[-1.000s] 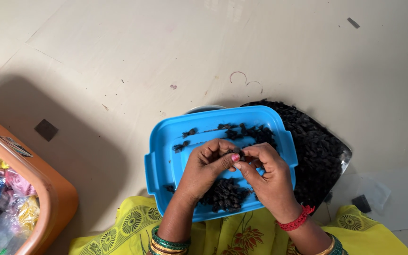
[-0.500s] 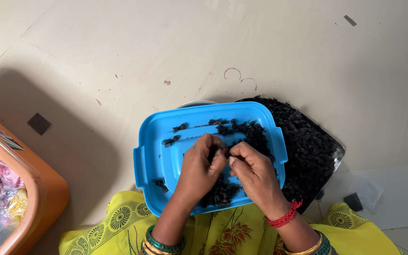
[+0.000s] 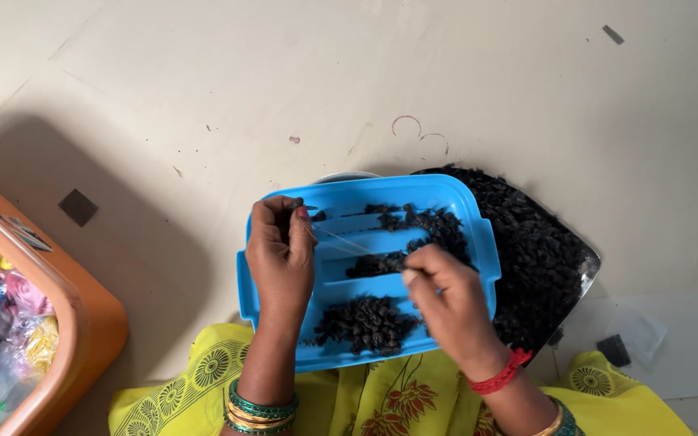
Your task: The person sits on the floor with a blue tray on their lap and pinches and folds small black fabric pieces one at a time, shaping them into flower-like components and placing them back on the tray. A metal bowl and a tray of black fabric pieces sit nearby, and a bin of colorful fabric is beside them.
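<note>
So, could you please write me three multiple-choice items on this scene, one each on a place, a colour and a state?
1. Where does the orange box stand?
A. left of the tray
B. on the tray
C. right of the tray

2. What colour is the tray?
A. red
B. blue
C. white

3. How are the hands placed?
A. clasped together
B. apart
C. both flat on the floor

Answers:
1 A, it stands at the left edge.
2 B, its rim is blue.
3 B, the left hand and right hand are separated over the tray.
</note>
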